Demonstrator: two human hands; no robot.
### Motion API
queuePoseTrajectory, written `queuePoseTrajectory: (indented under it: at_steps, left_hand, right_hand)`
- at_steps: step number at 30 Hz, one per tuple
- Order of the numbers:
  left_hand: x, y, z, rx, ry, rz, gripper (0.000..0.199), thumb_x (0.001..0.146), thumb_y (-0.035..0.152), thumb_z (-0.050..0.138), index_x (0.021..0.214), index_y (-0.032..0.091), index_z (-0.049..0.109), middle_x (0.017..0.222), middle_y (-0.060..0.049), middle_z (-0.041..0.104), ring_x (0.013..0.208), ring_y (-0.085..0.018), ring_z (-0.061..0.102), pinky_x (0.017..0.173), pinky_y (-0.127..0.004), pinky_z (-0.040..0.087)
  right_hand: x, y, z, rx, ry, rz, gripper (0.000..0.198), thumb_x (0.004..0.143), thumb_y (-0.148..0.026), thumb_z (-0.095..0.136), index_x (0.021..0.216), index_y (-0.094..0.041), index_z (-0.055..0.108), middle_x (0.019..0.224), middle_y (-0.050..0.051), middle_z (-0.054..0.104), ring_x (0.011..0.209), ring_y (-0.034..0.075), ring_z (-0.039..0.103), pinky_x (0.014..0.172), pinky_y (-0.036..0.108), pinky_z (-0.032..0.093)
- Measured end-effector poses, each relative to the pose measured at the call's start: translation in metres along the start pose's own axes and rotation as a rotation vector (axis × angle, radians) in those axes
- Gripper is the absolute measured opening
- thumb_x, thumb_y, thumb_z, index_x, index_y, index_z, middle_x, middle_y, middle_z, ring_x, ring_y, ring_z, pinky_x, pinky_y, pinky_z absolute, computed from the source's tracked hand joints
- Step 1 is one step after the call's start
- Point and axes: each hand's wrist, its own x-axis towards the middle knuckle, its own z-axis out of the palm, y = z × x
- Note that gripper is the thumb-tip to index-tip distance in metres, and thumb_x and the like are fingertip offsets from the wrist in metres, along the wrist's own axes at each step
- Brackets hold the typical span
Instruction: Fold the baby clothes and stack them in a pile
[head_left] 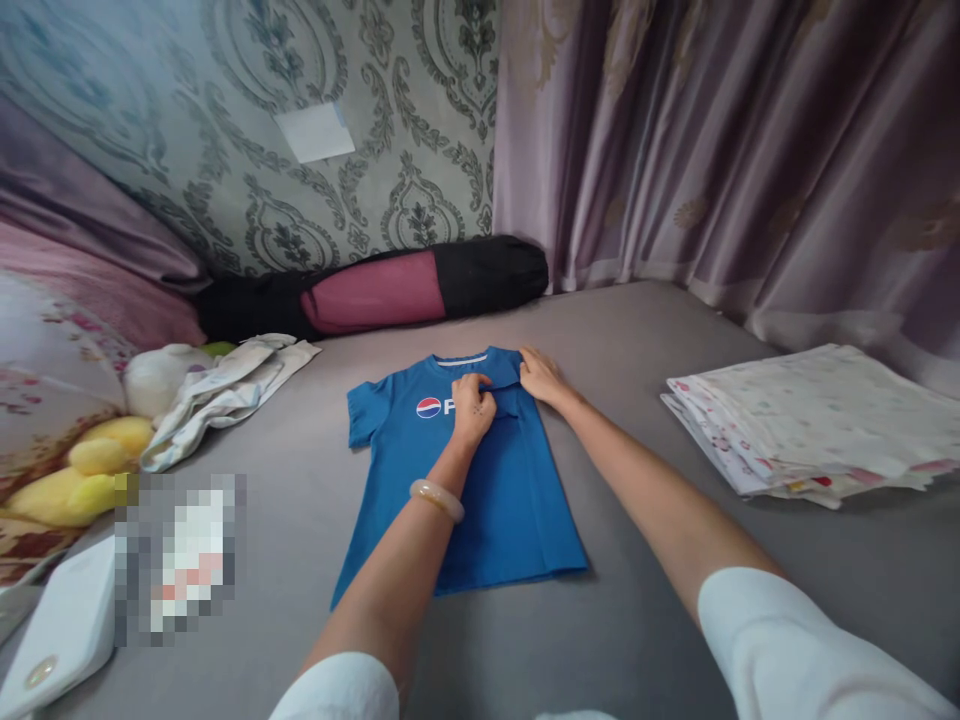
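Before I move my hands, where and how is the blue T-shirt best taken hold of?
Probably by the outer edge of the sleeve on your left, coming from that side: it sticks out, spread and uncovered, from the body of the blue T-shirt.

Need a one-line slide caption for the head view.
Blue T-shirt laid on a gray surface, one sleeve folded inward, left hand on its chest, right hand at its shoulder edge.

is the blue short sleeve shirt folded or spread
Partly folded: the blue cloth shirt has its side by the right hand turned inward over the front; the opposite sleeve lies spread.
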Motion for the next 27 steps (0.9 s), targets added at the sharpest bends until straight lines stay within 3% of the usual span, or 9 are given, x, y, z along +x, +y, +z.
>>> queuePoseTrajectory:
  at_steps: [4,8,14,17,22,27]
  left_hand:
    - [0.001,-0.003,0.000,-0.027,0.057,-0.047,0.031,0.069,0.001,0.042,0.090,0.020,0.055,0.095,-0.006,0.060,0.099,-0.023,0.052,0.092,-0.040,0.041]
    - [0.002,-0.006,0.002,-0.033,0.111,-0.088,0.032,0.070,0.000,0.040,0.091,0.019,0.053,0.099,-0.008,0.060,0.100,-0.023,0.052,0.095,-0.041,0.040]
    - [0.002,-0.008,0.004,-0.053,0.116,-0.110,0.029,0.072,0.002,0.043,0.092,0.020,0.053,0.100,-0.007,0.060,0.101,-0.023,0.053,0.096,-0.041,0.041]
    - [0.003,-0.008,0.002,-0.081,0.104,-0.186,0.029,0.072,0.002,0.044,0.093,0.019,0.054,0.099,-0.007,0.060,0.101,-0.022,0.055,0.096,-0.041,0.043]
    - [-0.012,-0.009,-0.018,-0.042,-0.047,-0.290,0.029,0.075,0.006,0.049,0.103,0.016,0.055,0.106,-0.010,0.059,0.104,-0.023,0.057,0.097,-0.041,0.044]
    - [-0.075,-0.018,-0.077,0.148,-0.310,-0.013,0.046,0.076,0.025,0.064,0.119,0.015,0.051,0.130,-0.017,0.050,0.124,-0.032,0.047,0.104,-0.050,0.039]
  right_hand:
    - [-0.002,-0.027,0.012,-0.044,0.049,-0.051,0.056,0.096,-0.026,0.026,0.148,-0.006,0.033,0.157,0.013,0.029,0.145,0.024,0.022,0.118,0.044,0.016]
    - [-0.001,-0.050,0.030,-0.102,0.009,0.011,0.061,0.099,-0.034,0.023,0.149,0.001,0.027,0.158,0.017,0.023,0.146,0.028,0.017,0.118,0.045,0.011]
    - [0.000,-0.052,0.040,-0.158,0.045,0.028,0.063,0.099,-0.037,0.021,0.149,0.002,0.029,0.157,0.017,0.025,0.147,0.026,0.016,0.118,0.042,0.009]
    - [-0.002,-0.051,0.040,-0.157,0.069,0.024,0.063,0.098,-0.037,0.022,0.148,0.001,0.030,0.156,0.016,0.027,0.146,0.026,0.018,0.118,0.041,0.010]
    - [-0.006,-0.052,0.039,-0.147,0.113,0.009,0.062,0.097,-0.036,0.023,0.146,0.001,0.034,0.155,0.016,0.031,0.145,0.026,0.021,0.118,0.041,0.012]
    - [-0.005,-0.053,0.033,-0.139,0.066,0.002,0.062,0.098,-0.036,0.022,0.147,0.000,0.034,0.156,0.016,0.029,0.145,0.026,0.019,0.118,0.041,0.012]
